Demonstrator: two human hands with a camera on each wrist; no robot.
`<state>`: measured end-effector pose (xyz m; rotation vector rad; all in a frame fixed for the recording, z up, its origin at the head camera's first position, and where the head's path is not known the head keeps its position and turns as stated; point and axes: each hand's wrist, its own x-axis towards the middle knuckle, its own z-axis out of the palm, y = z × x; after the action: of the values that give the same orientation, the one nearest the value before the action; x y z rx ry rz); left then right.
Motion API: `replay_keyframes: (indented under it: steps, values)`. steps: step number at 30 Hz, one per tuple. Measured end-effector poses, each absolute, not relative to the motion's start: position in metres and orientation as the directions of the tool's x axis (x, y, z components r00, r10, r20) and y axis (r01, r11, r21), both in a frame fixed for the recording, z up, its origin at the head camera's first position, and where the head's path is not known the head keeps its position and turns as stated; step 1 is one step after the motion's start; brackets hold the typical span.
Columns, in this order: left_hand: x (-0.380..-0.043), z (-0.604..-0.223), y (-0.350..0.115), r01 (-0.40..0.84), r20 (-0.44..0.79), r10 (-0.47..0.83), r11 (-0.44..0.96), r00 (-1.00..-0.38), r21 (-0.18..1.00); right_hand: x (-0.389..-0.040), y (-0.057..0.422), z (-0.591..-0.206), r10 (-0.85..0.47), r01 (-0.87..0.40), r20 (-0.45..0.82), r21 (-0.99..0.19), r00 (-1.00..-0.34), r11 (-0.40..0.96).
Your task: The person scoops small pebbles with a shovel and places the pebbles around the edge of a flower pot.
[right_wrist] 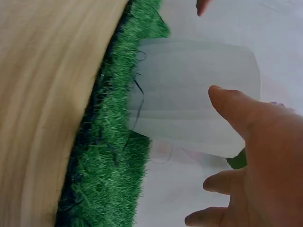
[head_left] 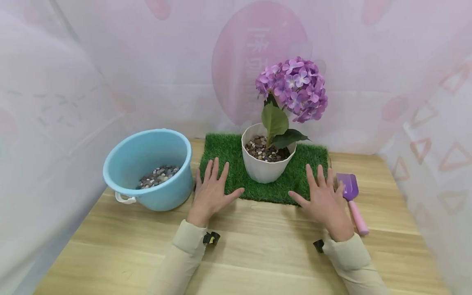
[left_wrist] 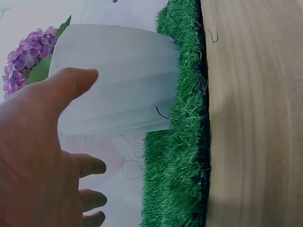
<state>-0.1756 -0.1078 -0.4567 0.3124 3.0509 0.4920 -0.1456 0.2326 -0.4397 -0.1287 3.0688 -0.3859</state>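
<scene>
Both hands, fingers extended and spread, at the front corners of the grass mat.
I have the left hand (head_left: pixel 211 196) at the front-left corner of the grass mat (head_left: pixel 228 151) and the right hand (head_left: pixel 326 203) at its front-right corner; I cannot confirm contact with the mat. Between them, the white pot (head_left: pixel 264 169) stands upright on the mat, holding pebbles (head_left: pixel 256 148) and a purple flower (head_left: pixel 295 90). Right of the mat, toward the worktop's right edge, lies a purple shovel (head_left: pixel 350 188). Near the worktop's left edge stands a blue bucket (head_left: pixel 167 196) with more pebbles inside.
</scene>
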Motion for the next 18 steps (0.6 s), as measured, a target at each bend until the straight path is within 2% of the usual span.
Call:
replay_keyframes:
  steps: [3, 10, 13, 18]
  values:
    - [-0.176, -0.452, -0.108, 0.211, -0.004, 0.223, 0.926, -0.975, 0.315, -0.144, 0.233, -0.437, -0.107, -0.093, -0.054, -0.226, -0.993, 0.970]
    - [-0.175, -0.440, -0.114, 0.252, 0.007, 0.274, 0.874, -0.962, 0.415, -0.139, 0.238, -0.423, -0.146, -0.154, 0.061, -0.183, -0.987, 0.971]
    - [-0.171, -0.435, -0.117, 0.255, 0.010, 0.281, 0.854, -0.960, 0.453, -0.136, 0.242, -0.414, -0.153, -0.179, 0.140, -0.200, -0.978, 0.963]
    - [-0.157, -0.417, -0.123, 0.277, 0.035, 0.301, 0.818, -0.953, 0.504, -0.132, 0.247, -0.404, -0.130, -0.232, 0.310, -0.320, -0.942, 0.919]
